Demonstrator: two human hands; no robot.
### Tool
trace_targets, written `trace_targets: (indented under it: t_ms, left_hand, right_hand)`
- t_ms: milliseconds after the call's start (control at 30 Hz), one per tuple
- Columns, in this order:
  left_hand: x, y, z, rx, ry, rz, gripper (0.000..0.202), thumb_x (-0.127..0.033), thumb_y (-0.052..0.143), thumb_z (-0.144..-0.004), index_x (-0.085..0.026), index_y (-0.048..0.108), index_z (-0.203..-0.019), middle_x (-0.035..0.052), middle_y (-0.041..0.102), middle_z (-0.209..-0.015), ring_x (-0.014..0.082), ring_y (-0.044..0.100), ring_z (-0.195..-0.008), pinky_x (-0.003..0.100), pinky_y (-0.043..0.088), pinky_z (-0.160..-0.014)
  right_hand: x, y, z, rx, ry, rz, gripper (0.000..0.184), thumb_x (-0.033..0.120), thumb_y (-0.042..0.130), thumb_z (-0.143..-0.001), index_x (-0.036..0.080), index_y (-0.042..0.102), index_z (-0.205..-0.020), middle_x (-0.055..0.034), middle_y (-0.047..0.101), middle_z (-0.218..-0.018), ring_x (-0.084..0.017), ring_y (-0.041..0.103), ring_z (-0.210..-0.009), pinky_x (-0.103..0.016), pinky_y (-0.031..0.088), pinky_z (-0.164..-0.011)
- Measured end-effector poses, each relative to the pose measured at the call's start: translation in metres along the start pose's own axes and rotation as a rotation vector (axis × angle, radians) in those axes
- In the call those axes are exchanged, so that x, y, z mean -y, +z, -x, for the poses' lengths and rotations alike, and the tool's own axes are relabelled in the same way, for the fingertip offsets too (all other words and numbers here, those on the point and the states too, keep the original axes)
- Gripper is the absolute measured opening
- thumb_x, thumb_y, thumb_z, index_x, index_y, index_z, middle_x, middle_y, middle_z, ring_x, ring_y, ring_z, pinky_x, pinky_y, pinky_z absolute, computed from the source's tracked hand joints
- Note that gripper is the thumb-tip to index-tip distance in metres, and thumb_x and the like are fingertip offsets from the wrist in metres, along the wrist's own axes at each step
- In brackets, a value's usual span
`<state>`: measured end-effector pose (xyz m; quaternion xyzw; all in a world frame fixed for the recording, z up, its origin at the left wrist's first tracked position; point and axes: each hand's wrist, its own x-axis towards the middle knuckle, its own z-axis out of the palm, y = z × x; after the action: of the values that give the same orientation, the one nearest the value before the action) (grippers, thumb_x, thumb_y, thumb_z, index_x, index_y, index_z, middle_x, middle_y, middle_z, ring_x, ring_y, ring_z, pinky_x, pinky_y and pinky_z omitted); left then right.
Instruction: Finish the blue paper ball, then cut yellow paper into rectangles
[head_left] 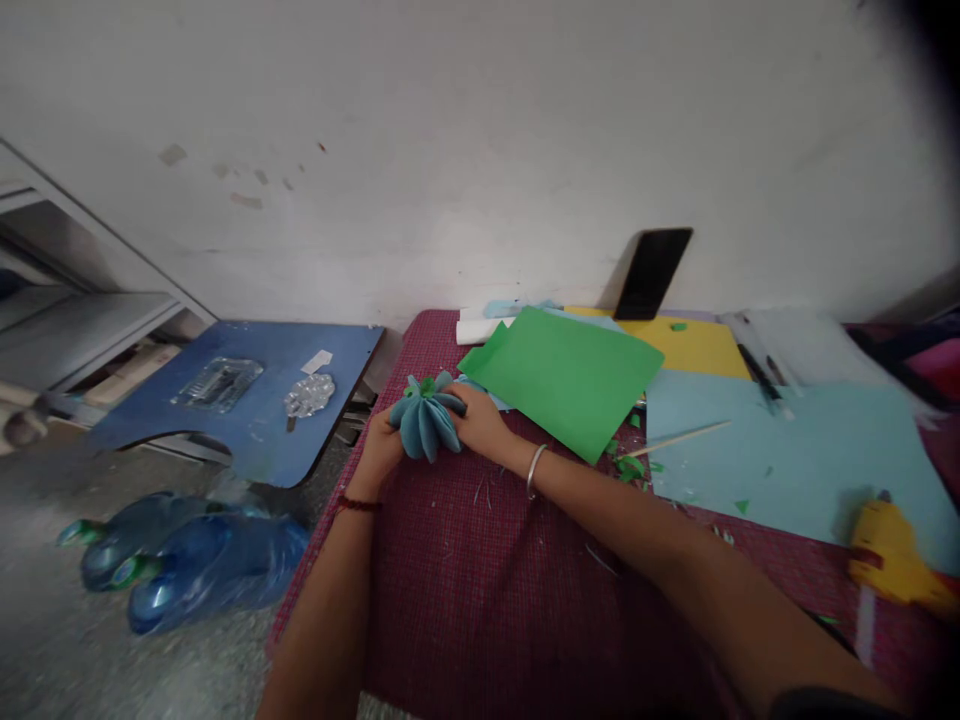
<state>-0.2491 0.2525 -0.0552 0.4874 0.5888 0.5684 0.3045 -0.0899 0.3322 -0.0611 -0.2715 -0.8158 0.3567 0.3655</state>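
Between my two hands is a blue-grey paper flower [425, 422], its layered petals pointing down and outward, with a small green piece at the top. My left hand [381, 445] grips its left side, fingers mostly hidden behind the petals. On the other side my right hand [478, 422] closes its fingers on the right petals. The flower is held over the left part of the red checked tablecloth [480, 540]. A large green paper sheet [566, 370] lies just beyond my right hand, with green scraps [631, 468] by its near edge.
A yellow glue gun [889, 550] lies at the right on light blue paper [780, 450], near a wooden stick [679, 438]. A black phone [654, 272] leans on the wall. Left are a blue board [277, 430] and large water bottles [217, 570] on the floor.
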Motion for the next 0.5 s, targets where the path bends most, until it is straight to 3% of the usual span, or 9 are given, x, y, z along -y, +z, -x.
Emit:
trace_targets:
  t_ms: [200, 333, 433, 500]
  left_hand:
    - [0.007, -0.004, -0.001, 0.027, 0.005, 0.028, 0.017, -0.03, 0.074, -0.065, -0.016, 0.065, -0.062, -0.0015, 0.063, -0.064, 0.0132, 0.054, -0.062, 0.026, 0.049, -0.066]
    - [0.013, -0.007, 0.0, 0.036, -0.016, 0.066, 0.019, -0.035, 0.071, -0.069, -0.017, 0.064, -0.067, -0.0013, 0.064, -0.066, 0.0126, 0.054, -0.06, 0.026, 0.049, -0.063]
    - [0.016, -0.006, 0.001, 0.07, -0.047, 0.072, 0.018, -0.035, 0.071, -0.069, -0.017, 0.067, -0.074, 0.0006, 0.066, -0.071, 0.0149, 0.057, -0.065, 0.028, 0.051, -0.067]
    - [0.02, -0.005, 0.0, 0.086, -0.06, 0.065, 0.017, -0.033, 0.071, -0.069, -0.018, 0.068, -0.076, 0.001, 0.067, -0.071, 0.0159, 0.058, -0.067, 0.029, 0.051, -0.07]
  right_hand:
    - [0.008, -0.002, -0.001, 0.015, -0.063, -0.045, 0.01, 0.022, 0.053, -0.089, 0.02, 0.061, -0.083, -0.0007, 0.064, -0.081, -0.015, 0.056, -0.076, -0.026, 0.042, -0.072]
    - [0.007, -0.015, 0.001, 0.037, -0.066, -0.105, 0.011, 0.027, 0.053, -0.089, 0.02, 0.062, -0.088, -0.0012, 0.065, -0.083, -0.015, 0.058, -0.076, -0.027, 0.045, -0.073]
    - [-0.001, -0.022, -0.003, -0.001, 0.097, -0.303, 0.024, 0.028, 0.04, -0.096, 0.019, 0.055, -0.113, -0.0021, 0.067, -0.083, -0.014, 0.061, -0.073, -0.027, 0.048, -0.069]
    - [-0.008, -0.023, -0.01, 0.018, 0.218, -0.314, 0.034, 0.023, 0.041, -0.094, 0.018, 0.045, -0.127, -0.0001, 0.066, -0.076, -0.014, 0.059, -0.063, -0.026, 0.048, -0.061]
